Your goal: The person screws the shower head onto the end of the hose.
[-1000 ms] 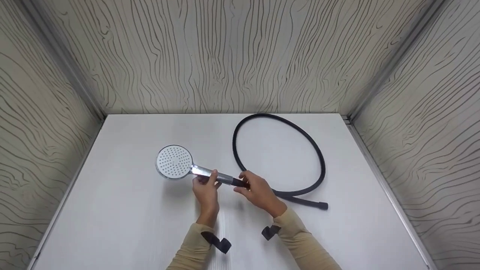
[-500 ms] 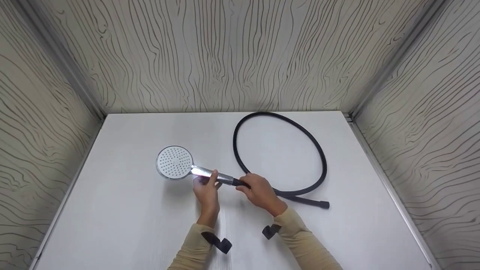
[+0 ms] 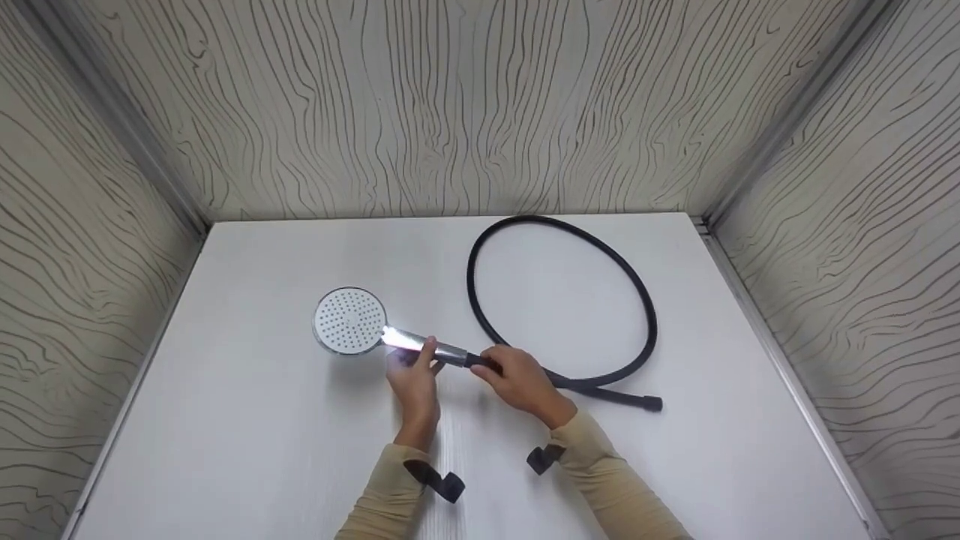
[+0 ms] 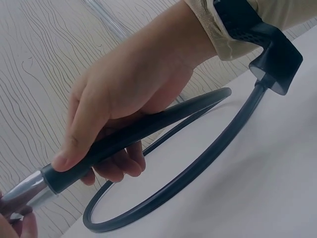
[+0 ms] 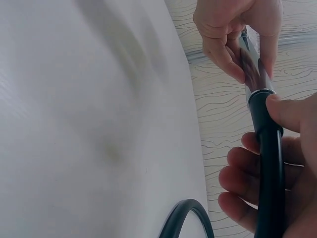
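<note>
A hand shower [image 3: 349,321] with a round white spray face and chrome handle is held up left of centre in the head view. My left hand [image 3: 415,386] grips its chrome handle [image 3: 451,353] between thumb and fingers. A black shower hose [image 3: 651,315] meets the handle's lower end, and my right hand [image 3: 519,379] holds the hose close to that joint. In the right wrist view the thumb presses the hose's black end collar [image 5: 262,111], which sits right against the chrome. The left wrist view shows the right fingers curled under the hose [image 4: 133,131].
The hose lies in a wide loop on the white table [image 3: 247,435], its free end [image 3: 652,403] pointing right. Wood-grain patterned walls [image 3: 450,112] enclose the table at the back and both sides. Each wrist wears a black camera mount [image 3: 450,486].
My right hand's fingers have closed further round the hose end beside the handle. The left hand keeps its grip on the hand shower. The whole head view has shifted slightly.
</note>
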A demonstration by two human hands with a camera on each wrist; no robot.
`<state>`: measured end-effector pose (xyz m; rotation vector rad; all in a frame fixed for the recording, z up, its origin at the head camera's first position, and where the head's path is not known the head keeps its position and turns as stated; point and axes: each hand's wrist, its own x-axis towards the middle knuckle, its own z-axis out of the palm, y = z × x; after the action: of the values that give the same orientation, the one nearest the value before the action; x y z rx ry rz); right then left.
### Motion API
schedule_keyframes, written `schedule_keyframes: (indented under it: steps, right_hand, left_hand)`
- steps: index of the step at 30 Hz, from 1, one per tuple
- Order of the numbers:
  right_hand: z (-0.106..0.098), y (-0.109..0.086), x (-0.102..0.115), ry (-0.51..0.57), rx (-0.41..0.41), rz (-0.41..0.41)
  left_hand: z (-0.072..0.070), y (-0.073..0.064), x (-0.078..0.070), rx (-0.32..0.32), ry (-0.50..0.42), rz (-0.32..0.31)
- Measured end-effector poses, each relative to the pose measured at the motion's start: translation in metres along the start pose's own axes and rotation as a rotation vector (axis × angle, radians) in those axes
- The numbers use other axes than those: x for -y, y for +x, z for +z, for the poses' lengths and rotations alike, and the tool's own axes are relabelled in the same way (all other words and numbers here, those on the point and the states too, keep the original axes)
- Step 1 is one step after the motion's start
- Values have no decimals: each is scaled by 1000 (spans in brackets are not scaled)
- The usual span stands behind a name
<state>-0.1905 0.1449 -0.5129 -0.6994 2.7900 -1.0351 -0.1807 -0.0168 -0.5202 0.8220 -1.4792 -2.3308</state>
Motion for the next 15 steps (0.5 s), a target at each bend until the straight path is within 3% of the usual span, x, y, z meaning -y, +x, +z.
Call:
schedule_keyframes:
  steps: [15]
  right_hand:
    - [3,6,5,-25,-86,-29]
  left_hand:
    - [2,3,2,-4,18,-10]
